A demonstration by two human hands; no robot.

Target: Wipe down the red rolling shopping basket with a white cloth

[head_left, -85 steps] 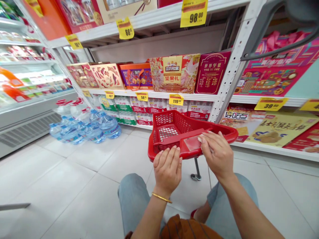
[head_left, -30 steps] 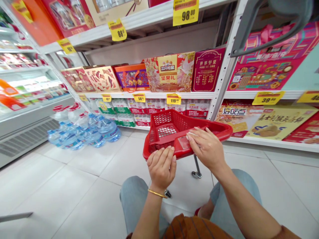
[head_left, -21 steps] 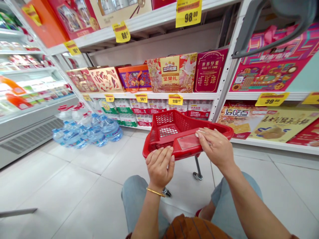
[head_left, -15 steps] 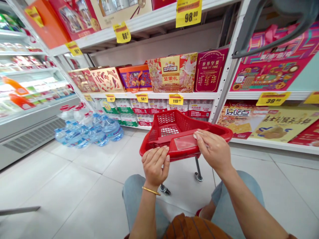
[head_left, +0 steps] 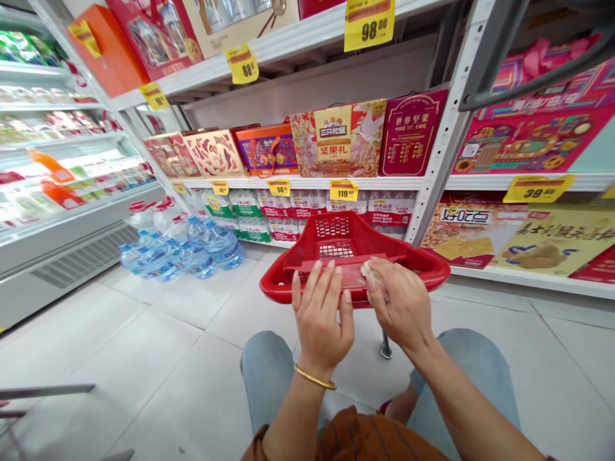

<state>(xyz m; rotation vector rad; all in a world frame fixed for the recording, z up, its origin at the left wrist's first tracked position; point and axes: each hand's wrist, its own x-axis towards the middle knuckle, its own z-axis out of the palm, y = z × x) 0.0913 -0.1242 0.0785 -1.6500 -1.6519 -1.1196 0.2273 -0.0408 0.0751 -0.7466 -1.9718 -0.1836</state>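
A red plastic shopping cart (head_left: 278,282) stands in front of my knees, its mesh basket pointing toward the shelves. Across its near end runs the red handle bar, with a flat, pale red panel (head_left: 353,275) in the middle. My left hand (head_left: 323,320) lies over the left part of this panel, fingers stretched out and slightly spread, holding nothing. Pinched in my right hand (head_left: 406,306) is a crumpled white wad (head_left: 369,270), paper or cloth, pressed against the panel's right part. Some of the wad is hidden under my fingers.
Shelves hold boxed gifts (head_left: 341,141) and packs of bottled water (head_left: 250,208) behind the cart. Large water bottles (head_left: 192,246) stand on the floor at left, beside a refrigerated case (head_left: 72,246). A grey metal bracket-like part (head_left: 538,83) hangs at upper right.
My right hand has slid left along the handle with the white wad, which shows more. My left hand has shifted right and flattened onto the panel. The cart's handle sits more level.
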